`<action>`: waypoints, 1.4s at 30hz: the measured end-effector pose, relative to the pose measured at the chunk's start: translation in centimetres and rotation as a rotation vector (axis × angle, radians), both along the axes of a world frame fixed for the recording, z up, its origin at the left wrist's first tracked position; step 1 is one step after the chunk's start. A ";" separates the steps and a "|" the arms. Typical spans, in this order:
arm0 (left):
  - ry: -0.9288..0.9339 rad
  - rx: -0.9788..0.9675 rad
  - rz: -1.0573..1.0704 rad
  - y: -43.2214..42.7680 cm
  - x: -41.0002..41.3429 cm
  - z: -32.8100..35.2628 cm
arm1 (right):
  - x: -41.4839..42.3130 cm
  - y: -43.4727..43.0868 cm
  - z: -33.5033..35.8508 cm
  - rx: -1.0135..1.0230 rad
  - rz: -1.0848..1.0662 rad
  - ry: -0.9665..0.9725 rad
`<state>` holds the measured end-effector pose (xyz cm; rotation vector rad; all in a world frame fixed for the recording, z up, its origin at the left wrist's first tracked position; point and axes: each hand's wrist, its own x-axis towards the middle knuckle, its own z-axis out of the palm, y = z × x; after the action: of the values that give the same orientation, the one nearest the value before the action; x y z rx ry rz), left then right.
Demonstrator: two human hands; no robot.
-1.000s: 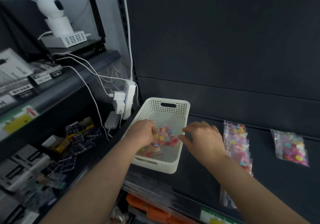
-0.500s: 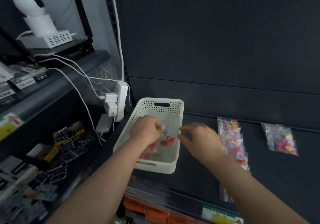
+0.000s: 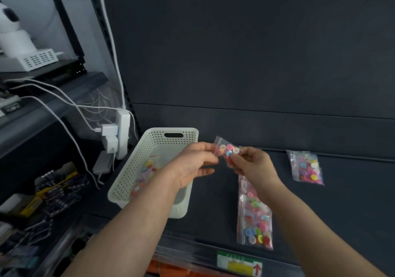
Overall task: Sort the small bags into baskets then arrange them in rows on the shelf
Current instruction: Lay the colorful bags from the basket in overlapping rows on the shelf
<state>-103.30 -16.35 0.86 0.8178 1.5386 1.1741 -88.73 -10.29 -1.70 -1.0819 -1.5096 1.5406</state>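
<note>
- Half a second ago both hands were down inside the white perforated basket (image 3: pixel 136 167). Now they are raised to the right of it, over the dark shelf (image 3: pixel 346 212), with a small bag of buttons (image 3: pixel 227 150) lifted out between them.
- The left hand (image 3: pixel 192 165) pinches the bag's left edge, and the right hand (image 3: pixel 255 166) pinches its right and lower part. The hands are close together, joined only by the bag.
- The right fingers cover the bag's lower end, so its full outline is unclear. It looks tilted, with its clear corner up and toward the shelf's back panel.
- The left forearm hides the basket's near right side. The loose bags (image 3: pixel 148 169) left inside are blurred.
- The basket's long axis runs front to back, with the handle slot at the far end.
- An overlapping row of bags (image 3: pixel 256 219) also runs front to back, its far end under the right wrist.
- Two more bags (image 3: pixel 307 167) lie well to the right.
</note>
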 end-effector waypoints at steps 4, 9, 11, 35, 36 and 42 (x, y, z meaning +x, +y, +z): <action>0.081 -0.005 0.048 1.8 2.3 -0.9 | 3.2 1.7 -0.6 0.006 -0.006 -0.061; 0.081 -0.006 0.054 4.3 6.2 -2.1 | 7.4 3.5 -1.5 -0.079 -0.084 0.034; 0.078 -0.010 0.031 5.5 8.0 -2.5 | 9.4 4.0 -1.8 -0.076 -0.103 0.003; 0.697 -0.154 0.023 13.3 19.0 -9.8 | 19.2 9.6 -6.9 0.220 -0.300 -0.611; 0.699 -0.165 0.024 13.4 18.9 -9.7 | 19.2 9.7 -6.9 0.226 -0.302 -0.612; 0.589 -0.169 0.010 13.6 18.7 -9.2 | 19.3 10.2 -6.5 0.225 -0.304 -0.604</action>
<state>-84.58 -2.73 -8.38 1.1015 2.0859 0.8267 -69.40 -0.12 -8.23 -1.6405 -1.7468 0.8451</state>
